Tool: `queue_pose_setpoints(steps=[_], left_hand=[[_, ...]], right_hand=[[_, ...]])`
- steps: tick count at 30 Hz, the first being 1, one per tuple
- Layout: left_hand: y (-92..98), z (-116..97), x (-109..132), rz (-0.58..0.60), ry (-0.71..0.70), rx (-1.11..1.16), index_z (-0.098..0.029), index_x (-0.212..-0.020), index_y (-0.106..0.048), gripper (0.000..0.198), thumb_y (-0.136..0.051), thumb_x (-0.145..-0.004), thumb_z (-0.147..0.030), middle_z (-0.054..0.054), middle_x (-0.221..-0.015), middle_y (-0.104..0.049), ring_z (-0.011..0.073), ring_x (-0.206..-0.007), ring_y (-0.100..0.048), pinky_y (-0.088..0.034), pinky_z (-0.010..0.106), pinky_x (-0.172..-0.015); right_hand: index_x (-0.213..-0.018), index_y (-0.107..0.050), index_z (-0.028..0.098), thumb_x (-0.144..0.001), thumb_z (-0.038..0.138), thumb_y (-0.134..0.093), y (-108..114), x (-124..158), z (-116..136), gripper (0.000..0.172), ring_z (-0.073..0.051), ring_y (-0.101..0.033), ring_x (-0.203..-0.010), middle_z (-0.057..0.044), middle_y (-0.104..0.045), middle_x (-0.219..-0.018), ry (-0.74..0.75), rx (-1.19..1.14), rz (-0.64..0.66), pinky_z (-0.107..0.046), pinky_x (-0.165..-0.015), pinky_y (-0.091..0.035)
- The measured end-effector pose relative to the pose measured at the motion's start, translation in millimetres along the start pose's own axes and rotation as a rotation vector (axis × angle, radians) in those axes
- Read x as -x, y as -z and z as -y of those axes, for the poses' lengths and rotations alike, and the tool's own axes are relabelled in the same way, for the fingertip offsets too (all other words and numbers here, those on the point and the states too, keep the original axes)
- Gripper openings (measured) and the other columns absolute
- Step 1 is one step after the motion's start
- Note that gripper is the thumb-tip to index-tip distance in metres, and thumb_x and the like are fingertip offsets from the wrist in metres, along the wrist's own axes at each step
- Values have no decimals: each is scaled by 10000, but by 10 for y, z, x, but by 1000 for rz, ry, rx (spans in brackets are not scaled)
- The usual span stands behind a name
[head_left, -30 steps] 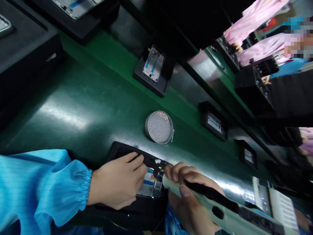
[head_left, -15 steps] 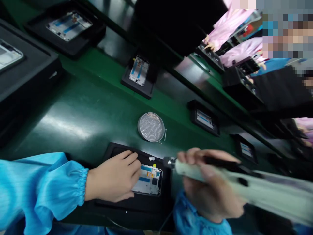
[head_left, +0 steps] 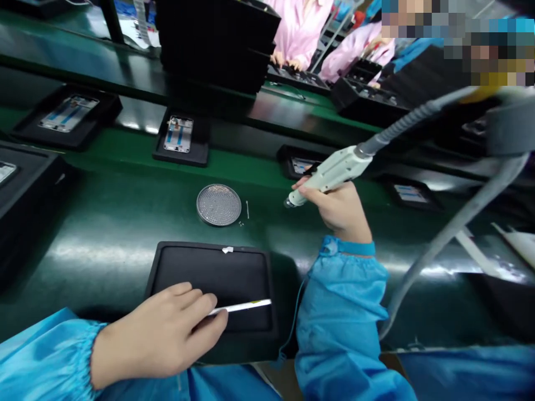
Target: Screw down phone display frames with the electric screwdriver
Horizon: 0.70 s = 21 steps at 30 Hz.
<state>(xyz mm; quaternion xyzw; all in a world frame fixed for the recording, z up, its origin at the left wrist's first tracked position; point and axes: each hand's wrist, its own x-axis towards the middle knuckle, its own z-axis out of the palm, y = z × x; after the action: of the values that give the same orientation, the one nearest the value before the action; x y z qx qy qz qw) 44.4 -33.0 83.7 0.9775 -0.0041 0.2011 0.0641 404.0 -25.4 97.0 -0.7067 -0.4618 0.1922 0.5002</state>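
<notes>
Left hand [head_left: 159,334]: closed around a thin white strip [head_left: 240,307], resting over a black mat [head_left: 209,273].
Right hand [head_left: 338,209]: grips an electric screwdriver [head_left: 328,175] penlike, bit raised clear.
Beside mat: round screw tray [head_left: 218,205], within reach.

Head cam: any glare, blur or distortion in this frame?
Head view: pale glare streaks the green workbench; a pixelated patch hides the top right; electric screwdriver and white strip look sharp; wide-angle distortion bends the far bench.

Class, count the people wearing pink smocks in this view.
2: one pink-smocked person at top centre, another pink-smocked person just to their right. More may be hidden behind the black stacked trays.
</notes>
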Motion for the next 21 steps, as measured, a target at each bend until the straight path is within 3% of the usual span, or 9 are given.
queue_pose_setpoints(steps=[4, 8, 12, 21], left_hand=[[14, -17, -62, 16, -33, 58, -75, -1128, -635, 297, -381, -975, -46, 114, -914, -689, 198, -740, -615, -543, 337, -651], [20, -42, -115, 56, -48, 63, -66, -1154, -632, 314, -363, -992, -62, 108, -913, -683, 195, -758, -620, -549, 339, -680], [38, -54, -136, 87, -64, 75, -61, -1158, -632, 315, -359, -1000, -70, 117, -929, -675, 194, -780, -628, -550, 338, -704], [42, -73, -133, 103, -62, 80, -47, -1156, -620, 321, -348, -984, -50, 125, -913, -662, 204, -744, -612, -537, 351, -632]], right_hand=[[-832, -722, 153, -751, 273, -755, 175, 87, 182, 148, -190, -671, -876, -76, -738, -911, -16, 31, 167, -359, -881, -522], [-830, -723, 146, -784, 255, -733, 245, 110, 254, 119, -173, -663, -823, -69, -741, -860, -13, 65, 240, -347, -826, -522], [-852, -710, 138, -814, 260, -708, 274, 111, 258, 127, -158, -655, -804, -69, -739, -867, 27, 135, 264, -334, -782, -518], [-862, -714, 127, -818, 257, -707, 322, 115, 286, 137, -186, -650, -808, -86, -736, -878, 35, 157, 259, -400, -833, -514]])
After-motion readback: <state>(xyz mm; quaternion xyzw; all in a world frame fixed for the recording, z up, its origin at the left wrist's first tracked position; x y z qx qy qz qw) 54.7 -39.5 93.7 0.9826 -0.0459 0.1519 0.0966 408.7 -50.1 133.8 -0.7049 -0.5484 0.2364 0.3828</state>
